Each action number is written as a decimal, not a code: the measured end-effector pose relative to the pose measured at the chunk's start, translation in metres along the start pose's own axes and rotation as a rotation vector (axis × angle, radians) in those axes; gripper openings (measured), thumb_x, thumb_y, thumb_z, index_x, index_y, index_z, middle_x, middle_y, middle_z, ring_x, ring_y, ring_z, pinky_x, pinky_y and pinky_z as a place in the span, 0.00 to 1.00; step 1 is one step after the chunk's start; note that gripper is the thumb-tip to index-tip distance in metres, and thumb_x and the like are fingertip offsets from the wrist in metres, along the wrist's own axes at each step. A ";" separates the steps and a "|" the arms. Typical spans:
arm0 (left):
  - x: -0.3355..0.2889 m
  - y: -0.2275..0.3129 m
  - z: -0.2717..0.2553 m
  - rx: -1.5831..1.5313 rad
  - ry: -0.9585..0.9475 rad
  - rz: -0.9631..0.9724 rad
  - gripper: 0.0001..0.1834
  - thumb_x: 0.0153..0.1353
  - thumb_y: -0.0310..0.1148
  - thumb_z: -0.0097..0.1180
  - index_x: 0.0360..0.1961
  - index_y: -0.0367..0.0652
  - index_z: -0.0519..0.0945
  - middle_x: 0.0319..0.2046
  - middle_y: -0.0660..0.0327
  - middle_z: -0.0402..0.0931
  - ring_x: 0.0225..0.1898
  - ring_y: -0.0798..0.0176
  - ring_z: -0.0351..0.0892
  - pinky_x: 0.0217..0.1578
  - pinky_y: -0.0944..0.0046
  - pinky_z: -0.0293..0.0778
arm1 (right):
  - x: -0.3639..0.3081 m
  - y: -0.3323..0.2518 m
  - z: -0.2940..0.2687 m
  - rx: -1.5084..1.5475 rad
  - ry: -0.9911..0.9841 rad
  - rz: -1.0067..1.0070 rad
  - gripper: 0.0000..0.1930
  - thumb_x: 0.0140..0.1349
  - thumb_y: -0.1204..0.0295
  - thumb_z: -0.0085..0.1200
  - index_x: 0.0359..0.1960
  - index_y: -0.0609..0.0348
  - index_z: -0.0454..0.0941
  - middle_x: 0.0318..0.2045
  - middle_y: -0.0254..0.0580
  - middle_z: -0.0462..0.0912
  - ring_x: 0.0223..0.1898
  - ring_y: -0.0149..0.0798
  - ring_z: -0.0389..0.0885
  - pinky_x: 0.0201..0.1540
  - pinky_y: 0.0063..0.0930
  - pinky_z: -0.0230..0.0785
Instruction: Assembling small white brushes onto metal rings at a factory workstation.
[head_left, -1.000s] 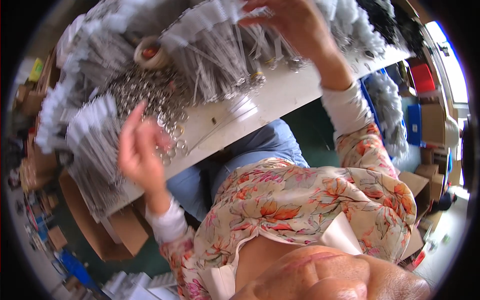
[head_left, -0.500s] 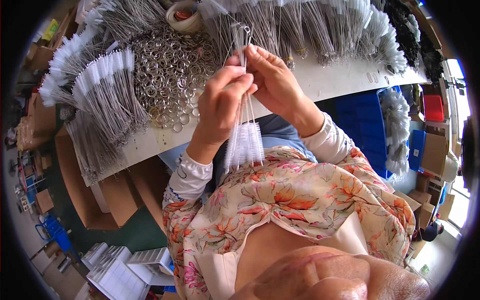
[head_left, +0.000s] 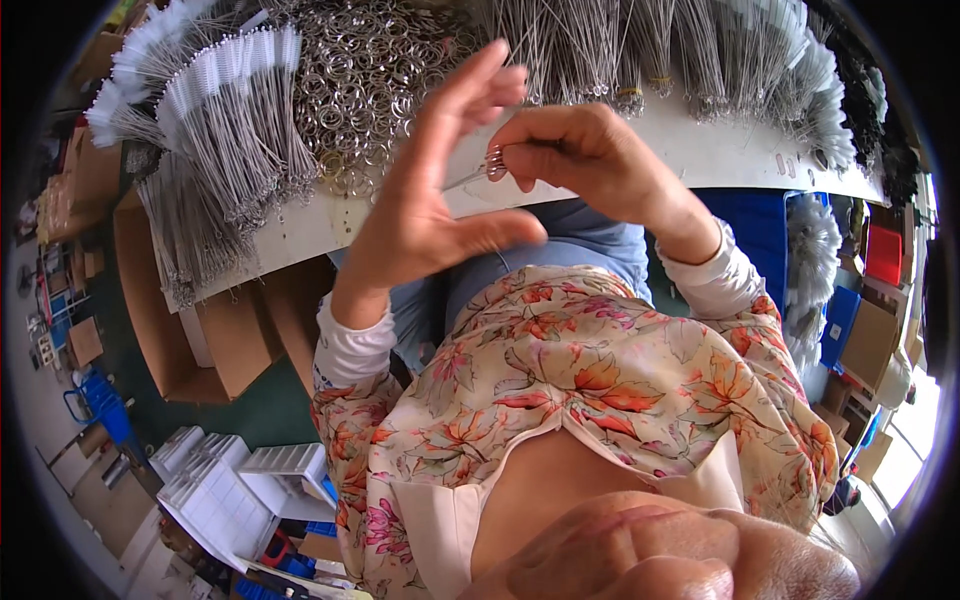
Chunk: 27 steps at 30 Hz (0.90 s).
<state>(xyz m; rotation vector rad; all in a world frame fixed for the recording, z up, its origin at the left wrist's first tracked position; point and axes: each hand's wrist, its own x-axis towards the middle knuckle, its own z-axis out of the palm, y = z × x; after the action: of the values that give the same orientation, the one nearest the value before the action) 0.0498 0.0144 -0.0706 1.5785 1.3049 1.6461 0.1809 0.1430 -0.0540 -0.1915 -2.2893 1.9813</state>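
Floral shirt (head_left: 570,390) nearest, 6 o'clock from frame centre. Left hand (head_left: 420,205) at 11 o'clock: spread wide, thumb well apart from fingers, slightly blurred; no grip on anything visible. Right hand (head_left: 600,160) at 1 o'clock: fingers curled in, thumb and index pinching a few small metal loops (head_left: 495,163), which sit at 12 o'clock, between the hands. Thin wire runs from loops toward left palm; can't tell what is on its other end. White table (head_left: 735,145) beyond. On it: loose metal rings (head_left: 365,80) piled at 11, white-bristled wire brushes (head_left: 230,140) bunched at 10, more wire bundles (head_left: 590,50) at 1. Off the table: cardboard box (head_left: 240,345) at 9, blue bin (head_left: 745,230) at 2–3.
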 end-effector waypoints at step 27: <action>-0.058 -0.011 -0.011 -0.123 0.436 -0.421 0.03 0.58 0.23 0.55 0.31 0.34 0.74 0.33 0.60 0.79 0.30 0.72 0.79 0.29 0.72 0.77 | 0.002 0.047 0.031 -0.485 0.088 -0.318 0.04 0.52 0.78 0.57 0.31 0.61 0.80 0.32 0.41 0.79 0.29 0.37 0.79 0.31 0.24 0.71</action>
<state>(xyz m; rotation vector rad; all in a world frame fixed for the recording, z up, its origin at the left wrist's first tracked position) 0.0484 -0.0349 -0.1053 0.8192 1.5818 1.7997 0.1754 0.1197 -0.1045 0.0465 -2.5120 1.2286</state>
